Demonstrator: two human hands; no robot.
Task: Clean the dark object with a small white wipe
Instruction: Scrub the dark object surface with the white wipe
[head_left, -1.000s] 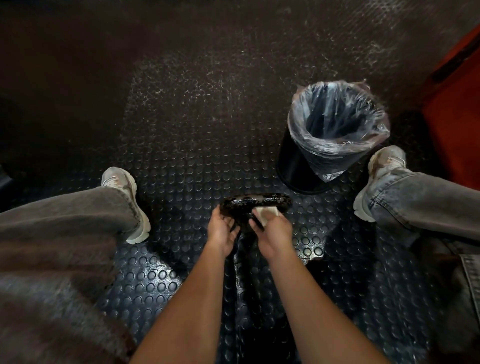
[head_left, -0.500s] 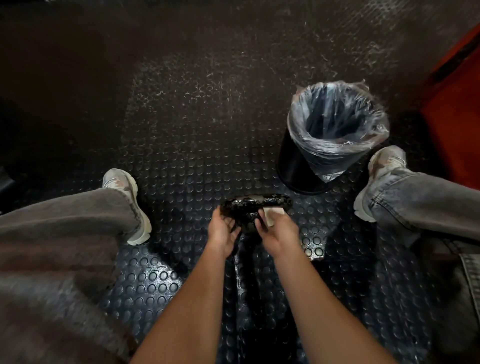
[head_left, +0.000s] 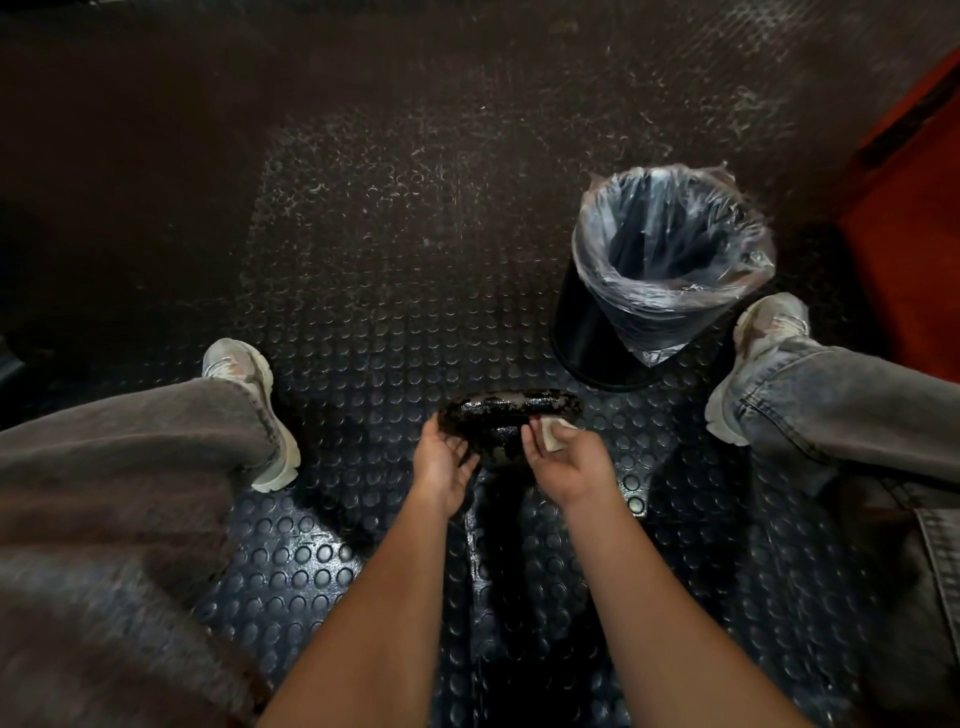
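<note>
Between the two hands, above a studded rubber floor (head_left: 363, 322), a dark object (head_left: 506, 410) with a glossy, speckled surface was held, its long body running crosswise just beyond the fingertips. The left hand (head_left: 441, 460) was set against its near left end, with the fingers curled under and around that end so that the object was gripped there. The right hand (head_left: 563, 460) was placed at the near right part, and a small white wipe (head_left: 553, 434) was pinched between its thumb and bent fingers, the wipe being pressed against the underside of the object's right half. Only a small patch of the wipe was seen past the fingers; the rest was hidden in the grip. A narrower dark part of the object was seen dropping down between the two wrists, though its shape could not be made out. Beyond the right hand's fingers, and well apart from them, a black bin (head_left: 592, 322) lined with a clear plastic bag (head_left: 670, 244) was stood on the floor.
</note>
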